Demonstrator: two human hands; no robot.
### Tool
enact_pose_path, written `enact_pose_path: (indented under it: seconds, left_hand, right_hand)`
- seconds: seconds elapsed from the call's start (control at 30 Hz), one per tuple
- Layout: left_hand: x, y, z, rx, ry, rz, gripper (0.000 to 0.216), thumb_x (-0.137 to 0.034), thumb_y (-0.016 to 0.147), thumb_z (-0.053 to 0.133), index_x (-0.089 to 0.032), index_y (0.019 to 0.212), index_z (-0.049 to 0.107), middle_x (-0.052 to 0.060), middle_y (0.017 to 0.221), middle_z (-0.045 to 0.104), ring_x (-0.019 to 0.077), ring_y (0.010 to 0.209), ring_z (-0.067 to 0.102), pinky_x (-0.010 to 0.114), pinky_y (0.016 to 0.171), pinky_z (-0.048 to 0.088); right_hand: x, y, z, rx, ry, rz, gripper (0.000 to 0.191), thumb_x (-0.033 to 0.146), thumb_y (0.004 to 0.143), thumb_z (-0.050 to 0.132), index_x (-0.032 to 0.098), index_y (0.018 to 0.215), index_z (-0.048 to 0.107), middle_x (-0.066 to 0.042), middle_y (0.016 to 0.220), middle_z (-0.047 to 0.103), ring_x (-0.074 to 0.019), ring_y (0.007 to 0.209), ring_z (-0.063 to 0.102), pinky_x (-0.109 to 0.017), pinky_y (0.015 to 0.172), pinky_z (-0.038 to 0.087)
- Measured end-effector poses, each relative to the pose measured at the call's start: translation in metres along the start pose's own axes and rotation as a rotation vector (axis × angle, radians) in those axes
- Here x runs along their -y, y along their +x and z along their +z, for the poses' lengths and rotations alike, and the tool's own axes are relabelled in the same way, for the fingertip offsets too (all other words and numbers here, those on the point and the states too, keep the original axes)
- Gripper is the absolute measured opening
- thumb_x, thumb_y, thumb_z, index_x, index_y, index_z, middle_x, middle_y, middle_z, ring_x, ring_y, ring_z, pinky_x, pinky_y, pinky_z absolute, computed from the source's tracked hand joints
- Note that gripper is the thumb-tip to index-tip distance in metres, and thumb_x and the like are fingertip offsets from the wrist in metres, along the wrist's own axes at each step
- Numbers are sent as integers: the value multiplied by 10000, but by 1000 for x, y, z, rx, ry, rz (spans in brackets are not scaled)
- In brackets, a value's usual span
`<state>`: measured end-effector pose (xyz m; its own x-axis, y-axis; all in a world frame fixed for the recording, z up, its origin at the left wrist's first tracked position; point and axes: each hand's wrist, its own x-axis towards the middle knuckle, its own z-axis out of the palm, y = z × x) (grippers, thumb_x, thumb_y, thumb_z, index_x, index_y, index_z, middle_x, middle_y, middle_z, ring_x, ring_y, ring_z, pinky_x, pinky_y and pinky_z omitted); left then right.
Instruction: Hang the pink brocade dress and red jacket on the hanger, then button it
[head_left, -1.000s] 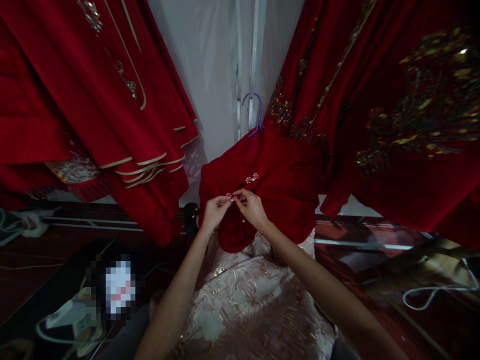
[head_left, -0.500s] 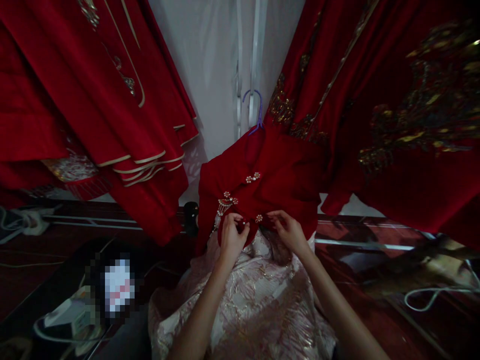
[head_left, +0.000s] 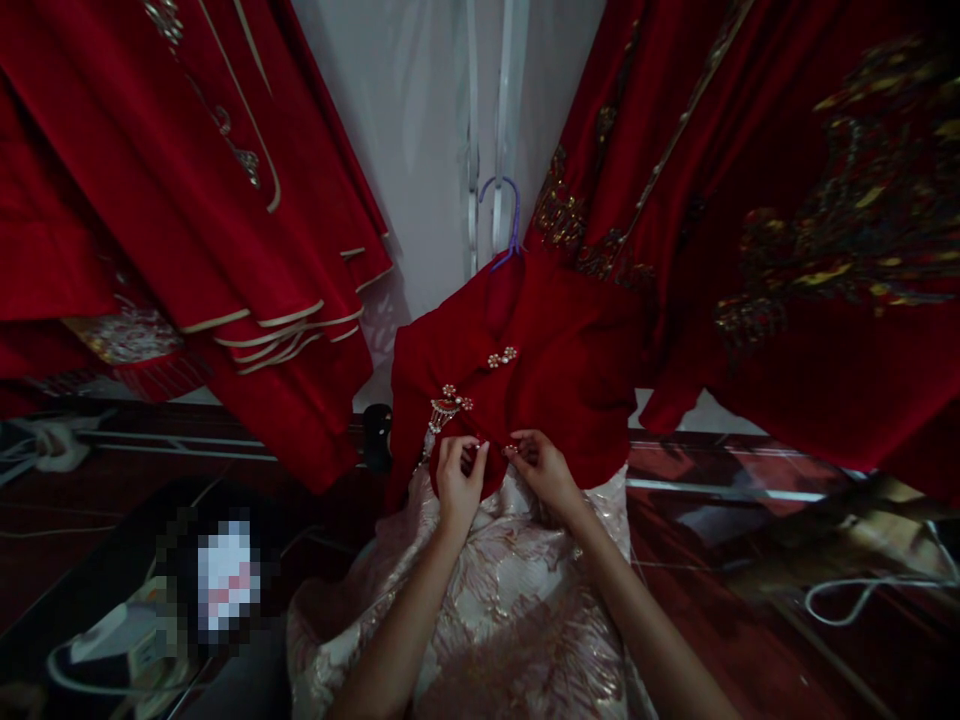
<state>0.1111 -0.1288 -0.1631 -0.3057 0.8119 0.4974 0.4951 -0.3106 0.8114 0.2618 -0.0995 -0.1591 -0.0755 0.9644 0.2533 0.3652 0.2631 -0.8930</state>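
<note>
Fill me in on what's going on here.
A person is working with both hands at the lower front of a red garment, which has a purple hanger at its neck. The right hand seems to pinch a small ornament; what the left hand has at its fingertips is too small to tell. The hands are apart. Above them sit a flower-shaped fastening and a tasselled ornament. Pale patterned fabric lies below.

Free room over red top (head_left: 570,370); hanging garments (head_left: 247,260) flank both sides.
</note>
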Motion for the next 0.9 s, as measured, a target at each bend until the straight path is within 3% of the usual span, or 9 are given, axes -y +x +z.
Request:
enact_pose_path:
  seconds: [0.13,0.27,0.43,0.7,0.9]
  left_hand:
    - [0,-1,0,-57,-79,-22,162,-346,800,591,-191,840,565,28,806,560,130,725,536,246,699,443]
    - [2,-2,2,-69,-145,-63,152,-321,790,600,-189,855,562,23,800,589,123,708,551,249,709,457]
    - [6,-3,4,20,-185,-55,117,-261,777,598,-188,865,577,22,808,611,118,713,567,241,707,465]
    - [5,-1,3,133,-353,-122,153,-262,748,621,-169,869,612,38,799,638,118,701,587,228,684,480]
    - [6,-2,2,176,-372,-154,156,-260,746,625,-161,867,637,45,785,663,119,686,604,225,667,487]
  right_hand:
    - [2,1,-10,-39,-93,-81,216,371,773,611,179,871,619,-83,915,612,-170,737,617,-332,721,520]
    - [7,1,-15,43,48,-65,234,399,786,604,178,865,599,-54,855,659,-161,748,641,-301,713,520]
    - [26,-1,-9,108,236,-39,265,411,777,620,174,892,604,-56,854,685,-160,777,655,-291,741,525]
    - [34,-12,12,-116,126,-43,271,432,803,579,181,895,617,-59,839,678,-171,776,655,-294,716,533]
    - [31,-16,15,-140,121,-61,256,420,813,574,186,906,615,-55,857,671,-166,782,650,-295,728,535]
